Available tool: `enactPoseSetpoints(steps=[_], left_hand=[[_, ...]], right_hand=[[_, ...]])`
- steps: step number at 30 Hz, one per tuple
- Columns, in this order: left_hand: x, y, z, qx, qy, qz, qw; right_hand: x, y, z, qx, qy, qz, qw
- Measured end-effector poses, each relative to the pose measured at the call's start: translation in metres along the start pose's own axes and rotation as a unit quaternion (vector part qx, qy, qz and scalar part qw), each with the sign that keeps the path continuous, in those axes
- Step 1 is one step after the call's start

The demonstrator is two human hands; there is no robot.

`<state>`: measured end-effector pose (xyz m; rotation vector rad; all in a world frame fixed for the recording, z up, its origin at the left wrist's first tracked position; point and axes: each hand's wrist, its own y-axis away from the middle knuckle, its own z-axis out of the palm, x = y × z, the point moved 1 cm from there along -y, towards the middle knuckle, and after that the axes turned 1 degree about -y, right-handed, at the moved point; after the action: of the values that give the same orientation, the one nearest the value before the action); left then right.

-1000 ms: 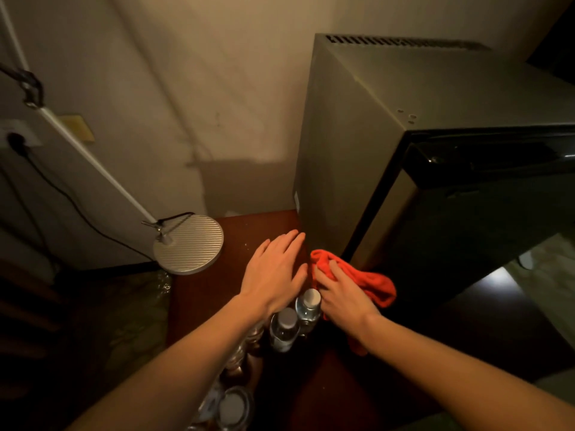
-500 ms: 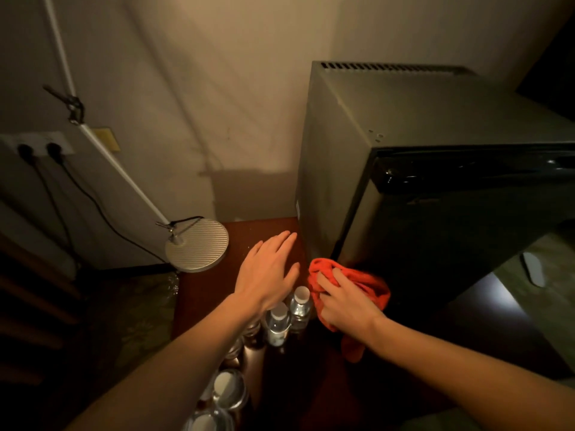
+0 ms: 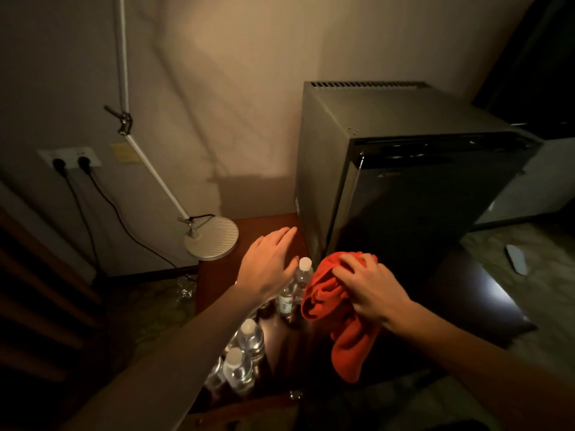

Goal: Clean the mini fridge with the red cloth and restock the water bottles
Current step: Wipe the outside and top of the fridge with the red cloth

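Note:
A grey mini fridge [image 3: 389, 157] with a dark closed door stands on a dark wooden table [image 3: 267, 227] at the right. My right hand [image 3: 370, 287] grips a bunched red cloth [image 3: 336, 309] in front of the fridge's lower left corner; part of the cloth hangs down. My left hand [image 3: 270, 262] hovers flat, fingers straight, over the table left of the fridge and holds nothing. Several clear water bottles with white caps [image 3: 298, 284] [image 3: 249, 337] stand in a row under my left forearm.
A white desk lamp with a round ribbed base [image 3: 211, 241] stands on the table's far left corner. Wall sockets with two black plugs [image 3: 71, 158] are at the left. A patterned floor and a pale slipper [image 3: 516, 258] lie at the right.
My right hand has lifted the red cloth off the fridge's corner and bunched it up. The view has pulled back and up. My left hand stays hovering flat.

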<state>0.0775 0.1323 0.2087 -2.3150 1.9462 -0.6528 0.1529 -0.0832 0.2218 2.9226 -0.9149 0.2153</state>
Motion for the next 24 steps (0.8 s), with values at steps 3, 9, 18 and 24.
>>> enactPoseSetpoints(steps=[3, 9, 18, 24], left_hand=[[0.0, 0.02, -0.005, 0.003, -0.008, -0.005, 1.0], [0.004, 0.048, -0.007, 0.006, -0.015, -0.022, 1.0], [0.02, 0.046, 0.01, 0.02, -0.018, -0.065, 0.998], [0.028, 0.016, 0.026, 0.033, -0.034, -0.114, 0.992]], right_hand=[[-0.01, 0.016, -0.001, -0.007, -0.064, 0.024, 0.998], [-0.021, 0.026, 0.009, -0.046, -0.115, 0.03, 0.992], [-0.021, 0.002, 0.037, -0.055, -0.129, -0.051, 0.989], [0.0, -0.03, 0.052, -0.036, -0.12, -0.147, 0.981]])
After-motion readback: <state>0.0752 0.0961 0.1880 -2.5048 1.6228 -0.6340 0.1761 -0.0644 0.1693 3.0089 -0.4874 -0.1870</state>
